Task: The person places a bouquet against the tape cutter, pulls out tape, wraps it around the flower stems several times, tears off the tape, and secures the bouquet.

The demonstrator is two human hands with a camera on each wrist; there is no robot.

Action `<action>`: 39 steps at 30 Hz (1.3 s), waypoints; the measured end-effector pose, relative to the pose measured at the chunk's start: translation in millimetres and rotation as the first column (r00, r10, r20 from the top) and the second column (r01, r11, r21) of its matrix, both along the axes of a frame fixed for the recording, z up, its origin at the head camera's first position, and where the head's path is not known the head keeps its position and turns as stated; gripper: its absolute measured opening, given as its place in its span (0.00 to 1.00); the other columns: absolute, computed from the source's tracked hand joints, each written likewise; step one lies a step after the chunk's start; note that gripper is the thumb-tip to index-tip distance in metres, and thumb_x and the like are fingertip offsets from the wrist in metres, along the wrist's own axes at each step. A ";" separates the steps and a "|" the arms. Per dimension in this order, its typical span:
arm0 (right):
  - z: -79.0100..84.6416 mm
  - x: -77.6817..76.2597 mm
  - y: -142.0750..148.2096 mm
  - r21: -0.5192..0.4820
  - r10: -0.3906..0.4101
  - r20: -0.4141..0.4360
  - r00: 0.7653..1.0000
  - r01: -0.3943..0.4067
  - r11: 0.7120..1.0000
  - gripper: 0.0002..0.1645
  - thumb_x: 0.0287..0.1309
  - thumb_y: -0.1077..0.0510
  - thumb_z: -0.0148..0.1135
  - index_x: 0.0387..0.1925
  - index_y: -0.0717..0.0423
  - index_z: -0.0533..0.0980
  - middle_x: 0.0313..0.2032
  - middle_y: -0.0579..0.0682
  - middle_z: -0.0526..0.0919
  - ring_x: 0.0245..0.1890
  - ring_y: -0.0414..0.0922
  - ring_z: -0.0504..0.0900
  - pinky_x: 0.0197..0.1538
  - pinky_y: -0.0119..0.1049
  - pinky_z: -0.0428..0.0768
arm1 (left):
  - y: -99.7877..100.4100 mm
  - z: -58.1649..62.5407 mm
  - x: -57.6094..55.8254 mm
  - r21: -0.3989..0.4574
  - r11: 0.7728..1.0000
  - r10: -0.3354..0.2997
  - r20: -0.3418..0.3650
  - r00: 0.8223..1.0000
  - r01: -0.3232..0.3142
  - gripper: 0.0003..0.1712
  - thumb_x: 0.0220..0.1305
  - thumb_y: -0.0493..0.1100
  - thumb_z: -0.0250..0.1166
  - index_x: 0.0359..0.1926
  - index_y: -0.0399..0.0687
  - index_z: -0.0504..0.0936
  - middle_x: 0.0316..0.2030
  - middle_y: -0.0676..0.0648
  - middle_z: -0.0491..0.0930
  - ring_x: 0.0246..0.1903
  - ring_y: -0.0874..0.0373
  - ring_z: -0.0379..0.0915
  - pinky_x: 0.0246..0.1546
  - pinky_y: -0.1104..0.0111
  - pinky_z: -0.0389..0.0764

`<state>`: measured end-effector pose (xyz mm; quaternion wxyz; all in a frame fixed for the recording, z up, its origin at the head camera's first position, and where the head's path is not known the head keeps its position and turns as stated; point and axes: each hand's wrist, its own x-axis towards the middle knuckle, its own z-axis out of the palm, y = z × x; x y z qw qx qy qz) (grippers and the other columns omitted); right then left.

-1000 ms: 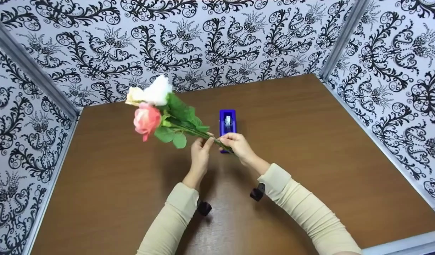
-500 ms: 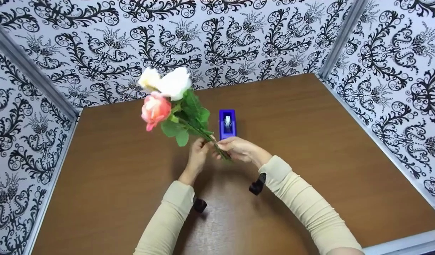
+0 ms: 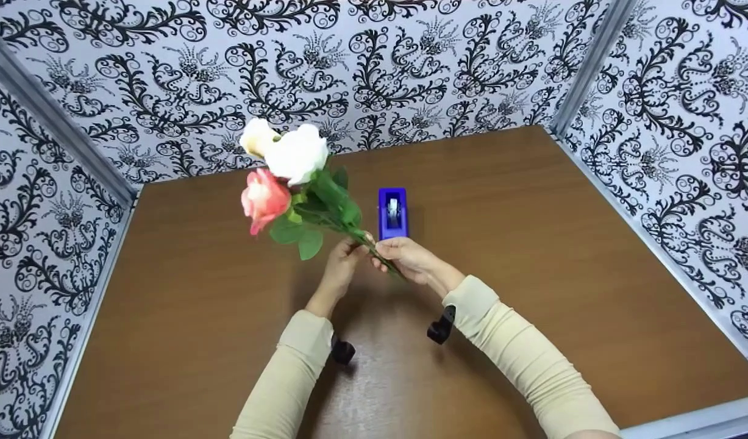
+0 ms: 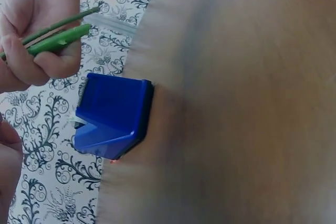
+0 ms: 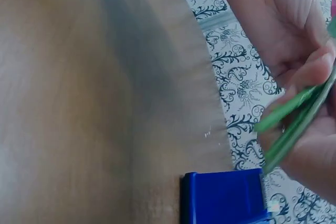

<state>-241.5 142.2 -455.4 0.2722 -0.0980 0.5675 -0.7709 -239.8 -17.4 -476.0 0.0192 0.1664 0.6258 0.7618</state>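
Observation:
A bunch of roses is held up over the table, tilted to the left, with a pink rose (image 3: 265, 201), a white rose (image 3: 297, 155) and a cream rose (image 3: 259, 139) above green leaves (image 3: 334, 201). Around the stems (image 3: 374, 248), my left hand (image 3: 339, 271) grips just below the leaves. My right hand (image 3: 413, 259) pinches them lower down, near their cut ends. In the left wrist view, two green stem ends (image 4: 63, 39) poke out past curled fingers. Behind the hands stands a blue tape dispenser (image 3: 393, 213), its front end partly hidden by the right hand.
The brown wooden table (image 3: 502, 183) is bounded at the back and sides by patterned black-and-white walls (image 3: 398, 73) with grey metal edging (image 3: 593, 67). Black wrist cameras (image 3: 441, 326) hang under both sleeves.
The rose heads have swung right and up from their first position, so the bunch stands steeper. The right hand has shifted slightly down the stems; the tape dispenser stays put.

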 end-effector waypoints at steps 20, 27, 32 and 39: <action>-3.5 3.7 -18.0 0.126 -0.253 -0.137 0.958 0.270 0.955 0.12 0.61 0.69 0.48 0.43 0.76 0.69 0.27 0.47 0.80 0.28 0.40 0.80 0.41 0.32 0.78 | 13.7 51.2 20.3 -0.244 0.864 0.424 -0.117 0.898 -0.439 0.08 0.52 0.30 0.65 0.30 0.23 0.79 0.24 0.37 0.80 0.22 0.64 0.69 0.25 0.78 0.71; -3.4 4.8 -18.1 0.380 -0.170 -0.476 0.863 0.376 0.845 0.13 0.59 0.63 0.56 0.38 0.73 0.75 0.30 0.56 0.81 0.30 0.36 0.75 0.39 0.30 0.74 | 9.5 25.1 2.0 -0.231 0.883 0.390 -0.125 0.912 -0.409 0.07 0.54 0.30 0.63 0.32 0.25 0.78 0.28 0.34 0.81 0.19 0.61 0.72 0.21 0.74 0.74; -5.3 10.0 -23.0 0.344 -0.191 -0.598 0.778 0.465 0.816 0.11 0.60 0.64 0.55 0.34 0.73 0.75 0.30 0.63 0.81 0.28 0.37 0.76 0.35 0.28 0.73 | 10.6 24.6 4.2 -0.238 0.880 0.397 -0.106 0.912 -0.411 0.07 0.56 0.32 0.63 0.32 0.28 0.79 0.26 0.39 0.80 0.21 0.64 0.70 0.22 0.74 0.73; 18.7 25.2 -28.2 0.298 -0.288 -0.530 0.798 0.493 0.817 0.10 0.55 0.67 0.58 0.31 0.76 0.74 0.26 0.56 0.81 0.25 0.33 0.74 0.33 0.26 0.72 | 11.7 26.1 6.0 -0.230 0.862 0.442 -0.093 0.892 -0.451 0.09 0.56 0.35 0.64 0.35 0.30 0.79 0.28 0.42 0.80 0.25 0.65 0.70 0.26 0.76 0.72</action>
